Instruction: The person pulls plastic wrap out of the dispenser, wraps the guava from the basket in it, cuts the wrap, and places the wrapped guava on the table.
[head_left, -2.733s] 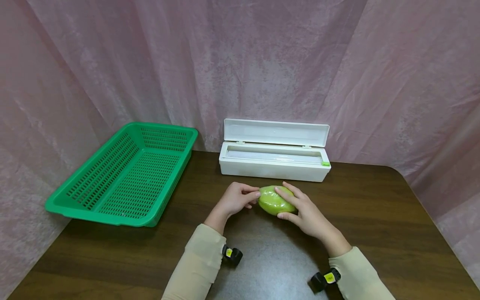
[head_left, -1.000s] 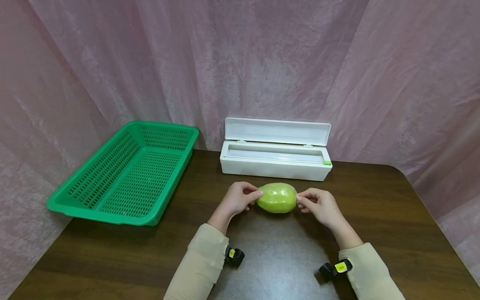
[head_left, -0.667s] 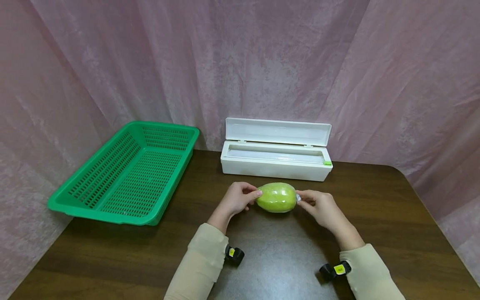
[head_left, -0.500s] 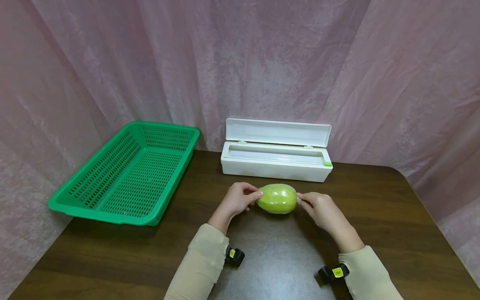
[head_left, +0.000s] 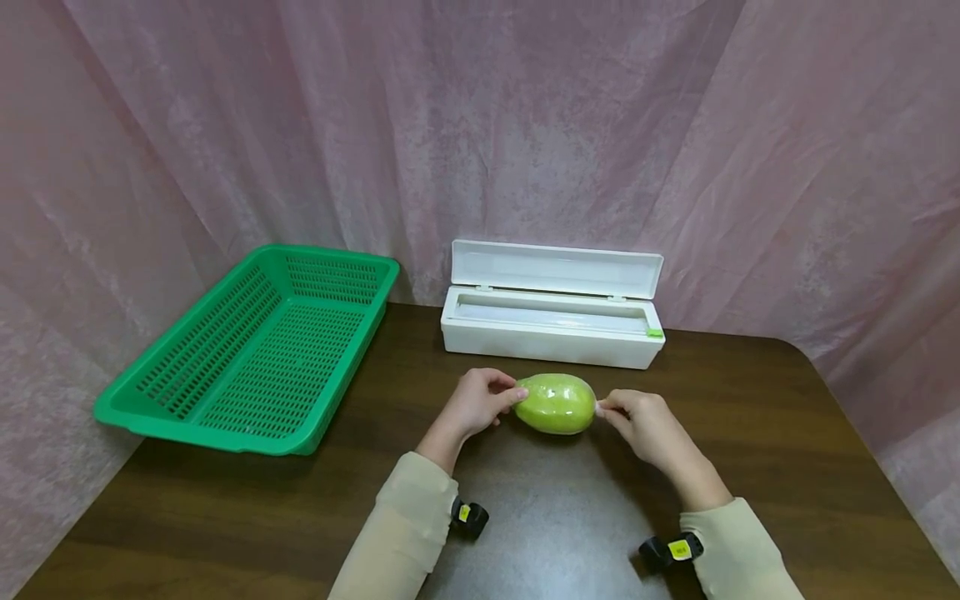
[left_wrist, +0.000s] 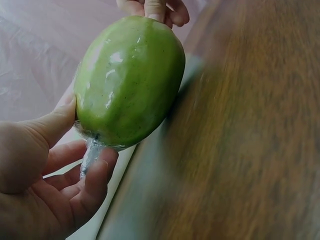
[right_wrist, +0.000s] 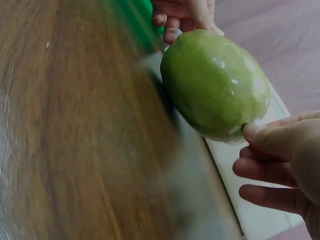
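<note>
A green, papaya-like fruit (head_left: 557,404), tightly covered in shiny plastic wrap, lies sideways between the two hands over the table. At its left end the left hand (head_left: 480,402) holds on, the thumb against the fruit. The left wrist view shows a twisted tail of wrap (left_wrist: 91,152) between that thumb and the fingers. My right hand (head_left: 641,421) pinches the short gathered wrap end (head_left: 599,408) on the right side. In the right wrist view its thumb and forefinger meet at the fruit's tip, hiding most of that end, while the other fingers are bent loosely.
Behind the fruit stands a white plastic wrap dispenser (head_left: 547,342), its lid raised and a roll inside. A green slotted basket (head_left: 307,433) sits at the left with nothing in it. The brown table (head_left: 750,467) ends at a pink curtain (head_left: 555,125).
The right hand has left the fruit's top and now pinches its right wrap end, its fingers shifting there over the last second. The left hand keeps its hold at the left end.
</note>
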